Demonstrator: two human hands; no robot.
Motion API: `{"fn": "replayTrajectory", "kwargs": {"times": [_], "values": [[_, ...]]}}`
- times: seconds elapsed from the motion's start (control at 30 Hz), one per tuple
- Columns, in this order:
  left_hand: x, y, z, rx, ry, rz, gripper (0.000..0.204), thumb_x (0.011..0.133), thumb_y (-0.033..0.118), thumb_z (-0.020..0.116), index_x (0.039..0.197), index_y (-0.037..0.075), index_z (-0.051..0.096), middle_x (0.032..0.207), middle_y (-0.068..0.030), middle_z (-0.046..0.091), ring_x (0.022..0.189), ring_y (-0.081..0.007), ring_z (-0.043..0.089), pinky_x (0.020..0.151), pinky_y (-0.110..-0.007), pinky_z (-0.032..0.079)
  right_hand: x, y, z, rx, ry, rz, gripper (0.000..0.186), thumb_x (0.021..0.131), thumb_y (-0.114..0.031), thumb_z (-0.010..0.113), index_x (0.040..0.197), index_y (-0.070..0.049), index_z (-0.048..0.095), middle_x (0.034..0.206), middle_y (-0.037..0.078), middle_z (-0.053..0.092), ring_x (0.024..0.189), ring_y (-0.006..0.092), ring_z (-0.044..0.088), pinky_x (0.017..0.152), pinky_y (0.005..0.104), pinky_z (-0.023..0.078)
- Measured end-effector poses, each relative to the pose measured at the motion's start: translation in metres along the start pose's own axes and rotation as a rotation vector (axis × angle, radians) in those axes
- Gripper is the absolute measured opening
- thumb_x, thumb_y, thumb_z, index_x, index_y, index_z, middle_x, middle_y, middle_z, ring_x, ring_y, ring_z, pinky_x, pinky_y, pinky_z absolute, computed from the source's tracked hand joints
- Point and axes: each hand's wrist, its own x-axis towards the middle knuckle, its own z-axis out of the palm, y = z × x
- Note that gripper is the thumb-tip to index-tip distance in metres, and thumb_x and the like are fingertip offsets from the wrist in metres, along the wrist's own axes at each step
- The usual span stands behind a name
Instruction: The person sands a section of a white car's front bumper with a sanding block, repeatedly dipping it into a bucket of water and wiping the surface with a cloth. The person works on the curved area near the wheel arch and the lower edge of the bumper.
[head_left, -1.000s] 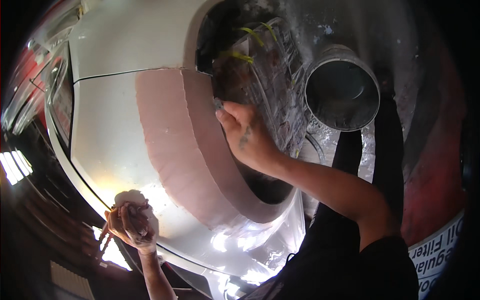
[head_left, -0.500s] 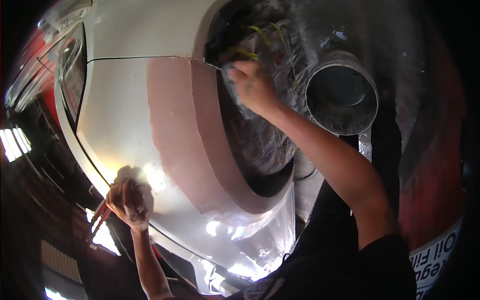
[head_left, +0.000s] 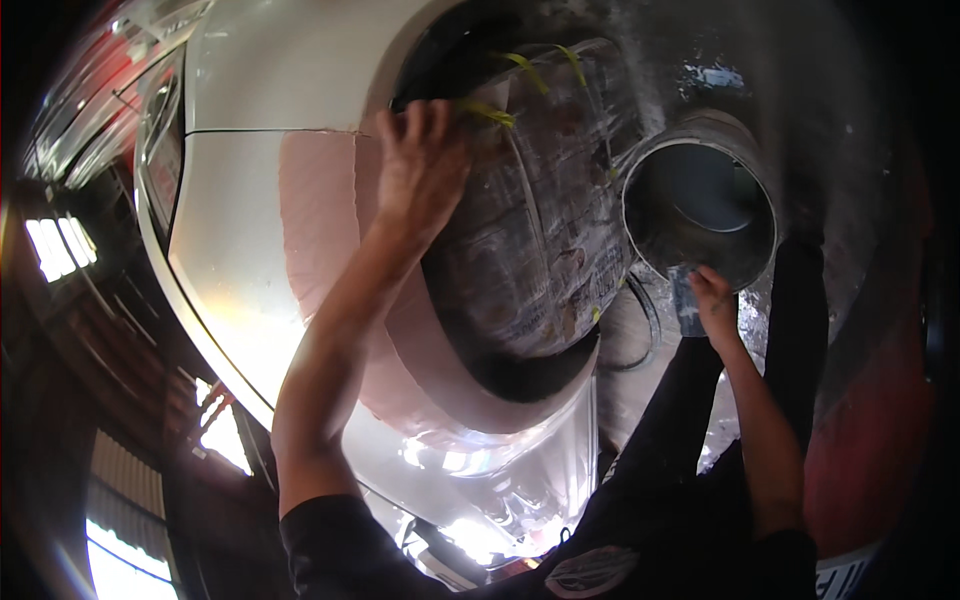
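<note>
White car panel [head_left: 240, 250]: left hand [head_left: 420, 165] lies flat, grip apart; right hand [head_left: 715, 300] clamped on grey pad [head_left: 686, 300] by bucket [head_left: 700, 205]

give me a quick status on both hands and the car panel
Left hand flat on pink filler band at wheel-arch edge. Right hand holds a small grey pad at metal bucket rim. Masked wheel beside the left hand.

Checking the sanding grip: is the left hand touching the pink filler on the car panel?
Touching. The head view shows the left hand pressed flat on the pink filler.
</note>
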Motion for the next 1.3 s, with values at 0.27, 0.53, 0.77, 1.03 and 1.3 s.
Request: {"fn": "replayTrajectory", "kwargs": {"times": [0.27, 0.53, 0.77, 1.03, 1.3], "values": [[-0.077, 0.091, -0.026, -0.551, -0.037, 0.171, 0.027, 0.089, 0.022, 0.064, 0.115, 0.014, 0.069, 0.12, -0.0097, 0.059, 0.119, -0.0284, 0.054, 0.097, -0.048, 0.043, 0.035, 0.004, -0.032, -0.207, 0.044, -0.226, 0.049, 0.105, -0.013, 0.056, 0.152, -0.004, 0.048, 0.148, 0.028, 0.055, 0.144, 0.0369, 0.048, 0.118, 0.0417, 0.036], [-0.241, 0.121, -0.088, -1.277, 0.278, -0.408, 0.021, 0.077, 0.007, 0.07, 0.098, 0.007, 0.069, 0.112, -0.0082, 0.064, 0.099, -0.0292, 0.06, 0.084, -0.042, 0.051, -0.005, -0.113, 0.018, -0.286, -0.149, -0.504, 0.058, 0.102, -0.002, 0.057, 0.158, -0.009, 0.043, 0.122, 0.014, 0.069, 0.103, 0.0198, 0.067, 0.09, 0.0326, 0.053], [-0.446, 0.111, -0.113, -1.273, 0.55, -1.12, 0.027, 0.074, -0.003, 0.066, 0.098, 0.008, 0.071, 0.103, -0.0089, 0.07, 0.095, -0.0331, 0.065, 0.079, -0.041, 0.054, -0.192, -0.352, 0.179, -0.374, -0.453, -0.911, 0.032, 0.099, -0.002, 0.062, 0.131, -0.001, 0.066, 0.104, 0.017, 0.073, 0.088, 0.0243, 0.071, 0.079, 0.0341, 0.055], [-0.536, 0.09, -0.075, -2.019, 1.088, -1.818, 0.009, 0.092, 0.004, 0.073, 0.098, 0.0, 0.067, 0.09, -0.0049, 0.065, 0.081, -0.0122, 0.063, 0.073, -0.028, 0.052, -0.325, -0.451, 0.42, -0.796, -0.728, -1.897, 0.053, 0.087, -0.022, 0.079, 0.136, -0.01, 0.063, 0.132, 0.016, 0.064, 0.133, 0.0379, 0.053, 0.11, 0.0515, 0.041], [-0.524, 0.095, -0.004, -2.544, 1.687, -1.496, 0.036, 0.105, 0.021, 0.062, 0.132, -0.002, 0.059, 0.099, -0.0107, 0.066, 0.089, -0.0218, 0.065, 0.082, -0.037, 0.058, -0.32, -0.424, 0.528, -1.431, -0.865, -1.874, 0.047, 0.088, -0.042, 0.073, 0.13, -0.023, 0.071, 0.11, 0.013, 0.071, 0.12, 0.0318, 0.059, 0.097, 0.0492, 0.046]]}}
